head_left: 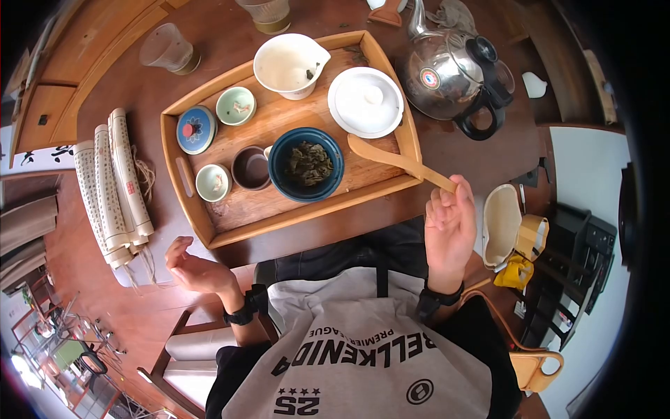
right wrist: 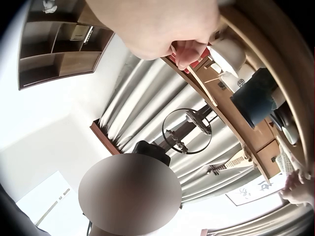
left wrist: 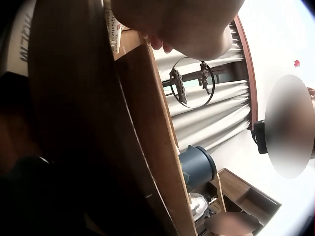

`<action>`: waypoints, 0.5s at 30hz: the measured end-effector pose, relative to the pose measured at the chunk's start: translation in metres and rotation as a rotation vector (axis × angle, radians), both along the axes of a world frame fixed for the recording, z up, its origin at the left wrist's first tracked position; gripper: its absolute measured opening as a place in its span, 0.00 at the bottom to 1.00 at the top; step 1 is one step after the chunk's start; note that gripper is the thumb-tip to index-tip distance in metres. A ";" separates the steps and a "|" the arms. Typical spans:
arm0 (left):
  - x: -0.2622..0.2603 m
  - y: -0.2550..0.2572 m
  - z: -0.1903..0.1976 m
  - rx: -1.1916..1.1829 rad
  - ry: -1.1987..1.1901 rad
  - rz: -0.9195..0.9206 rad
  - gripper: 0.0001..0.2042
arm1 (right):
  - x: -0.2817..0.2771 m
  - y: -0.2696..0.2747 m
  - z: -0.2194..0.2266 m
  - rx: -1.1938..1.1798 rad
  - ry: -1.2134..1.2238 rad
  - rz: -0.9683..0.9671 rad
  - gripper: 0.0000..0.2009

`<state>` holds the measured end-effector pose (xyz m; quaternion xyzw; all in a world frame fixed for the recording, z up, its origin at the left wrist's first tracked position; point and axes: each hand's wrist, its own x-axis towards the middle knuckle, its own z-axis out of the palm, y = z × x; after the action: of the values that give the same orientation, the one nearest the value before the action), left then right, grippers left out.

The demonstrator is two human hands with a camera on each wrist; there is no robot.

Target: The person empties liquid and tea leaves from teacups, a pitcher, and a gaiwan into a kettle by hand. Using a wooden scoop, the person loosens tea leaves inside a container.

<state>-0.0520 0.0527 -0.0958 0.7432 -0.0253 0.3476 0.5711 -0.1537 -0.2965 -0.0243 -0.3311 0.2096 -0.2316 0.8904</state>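
My right hand (head_left: 450, 227) pinches the handle end of a wooden spoon (head_left: 391, 158) between thumb and fingers. The spoon's broad end reaches over the tray's right side, beside a white lidded bowl (head_left: 366, 101). Left of that end stands a dark blue pot (head_left: 276, 167), lidless, with wet tea leaves (head_left: 309, 165) inside. My left hand (head_left: 202, 271) hangs loosely curled off the tray's front left corner, holding nothing. A blue lid with a red knob (head_left: 196, 130) lies at the tray's left. In the right wrist view, the fingers (right wrist: 189, 53) curl at the spoon's handle.
The wooden tray (head_left: 293, 229) also bears a white pitcher (head_left: 283, 63), two pale green cups (head_left: 236, 106) and a brown cup (head_left: 251, 168). A steel kettle (head_left: 447, 73) stands right of it. Rolled scrolls (head_left: 112, 188) lie left. Two glasses (head_left: 169, 50) stand behind.
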 end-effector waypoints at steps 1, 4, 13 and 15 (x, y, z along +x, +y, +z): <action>0.001 -0.001 -0.001 -0.010 -0.008 -0.002 0.22 | -0.001 0.001 0.001 -0.033 0.008 -0.017 0.11; 0.001 -0.004 -0.002 -0.012 -0.006 0.001 0.22 | -0.005 0.005 0.005 -0.110 -0.009 -0.019 0.10; 0.006 -0.012 0.047 -0.047 -0.178 -0.026 0.20 | -0.002 0.019 0.021 -0.444 0.014 -0.094 0.10; 0.021 -0.017 0.068 -0.092 -0.317 -0.122 0.21 | 0.001 0.023 0.022 -0.488 -0.009 -0.085 0.10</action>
<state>-0.0313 0.0359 -0.0282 0.6493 -0.1442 0.4257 0.6135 -0.1523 -0.2737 -0.0020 -0.5261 0.1574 -0.3142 0.7744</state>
